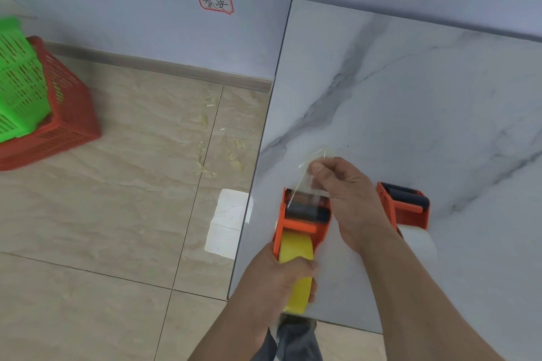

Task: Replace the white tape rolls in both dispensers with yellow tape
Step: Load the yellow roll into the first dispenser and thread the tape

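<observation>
An orange tape dispenser loaded with a yellow tape roll is at the left front of the marble table. My left hand grips the dispenser and the yellow roll from the left. My right hand pinches the free end of the tape, drawn up over the dispenser's black roller and cutter. A second orange dispenser lies to the right, partly behind my right wrist, with a white tape roll in it.
A red basket with a green basket inside stands on the tiled floor at far left. Several scraps of used tape lie on the floor by the table's left edge. Two labels hang on the wall behind.
</observation>
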